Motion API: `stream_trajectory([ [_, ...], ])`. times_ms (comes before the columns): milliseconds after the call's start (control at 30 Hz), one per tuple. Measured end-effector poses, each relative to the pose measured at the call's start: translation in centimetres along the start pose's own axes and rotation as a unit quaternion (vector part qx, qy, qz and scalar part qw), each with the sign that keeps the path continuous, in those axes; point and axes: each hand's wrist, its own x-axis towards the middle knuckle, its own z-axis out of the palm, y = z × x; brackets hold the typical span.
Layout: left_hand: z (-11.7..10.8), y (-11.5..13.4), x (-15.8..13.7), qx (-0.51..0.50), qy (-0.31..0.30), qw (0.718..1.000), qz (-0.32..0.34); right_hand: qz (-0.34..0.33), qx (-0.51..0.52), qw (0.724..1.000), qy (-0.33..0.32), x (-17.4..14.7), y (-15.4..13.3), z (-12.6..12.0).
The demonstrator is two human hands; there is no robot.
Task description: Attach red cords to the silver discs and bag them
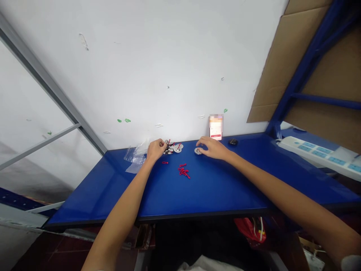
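Observation:
My left hand [156,149] is closed in a pinch on a small shiny disc [167,143] at the edge of a pile. That pile holds several round silvery discs [178,148], some with red cord loops on them. My right hand [213,148] has its thumb and forefinger apart over a single round disc [197,151] on the table. The thumb overlaps this disc, and I cannot tell how firmly it touches. Several loose red cord loops [184,172] lie in front of the hands, with one more red loop [165,162] nearer my left hand.
Clear plastic bags [137,158] lie left of my left hand on the blue table [203,195]. A lit phone [216,128] leans against the white wall [180,67]. Beside it is a small black object [233,142]. A white power strip [318,152] runs along the right side.

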Motion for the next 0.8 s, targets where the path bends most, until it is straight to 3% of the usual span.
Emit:
stream_trajectory([
  [133,0.0,-0.1,0.1,-0.009,-0.043,0.999,0.013,-0.008,0.0,0.999,-0.054,-0.2,1.0,-0.1],
  [300,-1.4,1.6,-0.1,-0.005,0.022,0.999,0.038,-0.033,0.003,0.993,-0.111,-0.2,1.9,-0.1],
  [333,-1.7,2.2,-0.3,-0.017,0.002,0.998,0.053,-0.035,0.002,0.993,-0.112,-0.2,2.1,0.0],
  [400,-2.5,3.2,-0.6,-0.055,-0.107,0.988,0.1,-0.039,0.003,0.993,-0.11,-0.1,2.6,0.2],
  [467,-3.4,3.9,-1.0,-0.087,-0.253,0.952,0.15,-0.044,0.001,0.993,-0.109,-0.1,3.0,0.4],
  [533,-4.2,4.0,-1.2,-0.082,-0.356,0.915,0.171,-0.044,-0.005,0.993,-0.107,-0.1,3.3,0.5],
  [600,-4.9,3.4,-1.2,-0.042,-0.384,0.908,0.162,-0.033,-0.007,0.994,-0.1,-0.1,3.5,0.6],
  [700,-5.1,2.0,-0.8,0.009,-0.374,0.919,0.124,-0.018,0.008,0.994,-0.105,0.0,3.7,0.4],
  [800,-4.5,1.2,-0.4,-0.013,-0.39,0.916,0.094,-0.014,0.04,0.992,-0.118,0.0,3.7,0.1],
])
